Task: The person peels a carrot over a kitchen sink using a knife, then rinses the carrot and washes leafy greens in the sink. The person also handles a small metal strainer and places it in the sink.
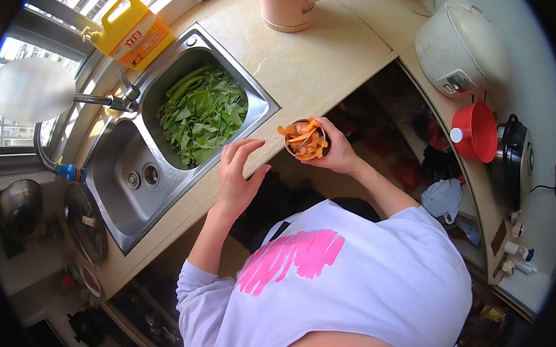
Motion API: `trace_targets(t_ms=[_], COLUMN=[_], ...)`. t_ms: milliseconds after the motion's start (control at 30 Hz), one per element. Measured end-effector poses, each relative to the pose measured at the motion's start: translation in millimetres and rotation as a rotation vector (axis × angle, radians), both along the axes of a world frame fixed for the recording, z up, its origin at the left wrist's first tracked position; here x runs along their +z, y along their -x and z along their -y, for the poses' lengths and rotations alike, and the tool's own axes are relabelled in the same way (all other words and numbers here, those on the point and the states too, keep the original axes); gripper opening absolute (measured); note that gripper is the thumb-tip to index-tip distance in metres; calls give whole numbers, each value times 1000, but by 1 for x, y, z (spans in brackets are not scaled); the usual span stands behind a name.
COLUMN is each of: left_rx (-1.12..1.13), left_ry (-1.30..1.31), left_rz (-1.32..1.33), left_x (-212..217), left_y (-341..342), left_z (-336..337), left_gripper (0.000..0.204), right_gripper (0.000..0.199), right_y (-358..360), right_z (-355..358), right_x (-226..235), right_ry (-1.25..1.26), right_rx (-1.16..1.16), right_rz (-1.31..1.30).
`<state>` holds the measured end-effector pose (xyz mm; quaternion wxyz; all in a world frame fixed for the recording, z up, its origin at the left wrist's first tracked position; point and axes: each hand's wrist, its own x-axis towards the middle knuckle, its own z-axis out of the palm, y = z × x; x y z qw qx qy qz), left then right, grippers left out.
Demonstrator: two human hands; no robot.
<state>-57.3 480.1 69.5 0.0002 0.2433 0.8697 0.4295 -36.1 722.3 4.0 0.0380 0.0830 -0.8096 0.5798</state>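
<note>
My right hand [336, 152] grips a small round metal bowl [293, 155] from its right side, just off the counter's front edge. Thin orange strips that look like carrot peelings [304, 137] fill it, some sticking out over the rim. To the left of the bowl, my left hand [236, 178] hovers by the counter edge, fingers apart and holding nothing. Beyond it lies the steel double sink [267, 112]. Loose green leaves [206, 111] fill its right basin, with long green stalks or pods [185, 84] along the far side. The left basin [119, 160] shows its drain.
A yellow jug with a pump [136, 34] stands behind the sink beside the faucet [102, 100]. A pink pitcher [289, 5] is at the back. Along the right counter are a white rice cooker [459, 48] and a red container [475, 132]. Below the counter are open shelves.
</note>
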Motion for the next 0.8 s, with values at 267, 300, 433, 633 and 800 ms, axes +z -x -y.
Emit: trace_targets(t_ms=[267, 300, 433, 633, 800], left_rx=[369, 452, 887, 1525, 1982], left_ry=[27, 19, -142, -4, 314], left_rz=[-13, -30, 38, -129, 85], left_x=[-23, -33, -57, -100, -118], left_y=[0, -5, -37, -165, -301], left_z=[52, 71, 148, 280, 259], left_gripper=[28, 26, 24, 26, 20], right_gripper=[70, 70, 69, 74, 80], right_y=[-40, -41, -42, -23, 17], right_z=[-116, -124, -153, -198, -223], right_x=[-44, -55, -88, -151, -197], right_ry=[41, 41, 103, -94, -442], right_rx=[-337, -394, -538, -674, -675], right_rz=[48, 46, 92, 154, 334])
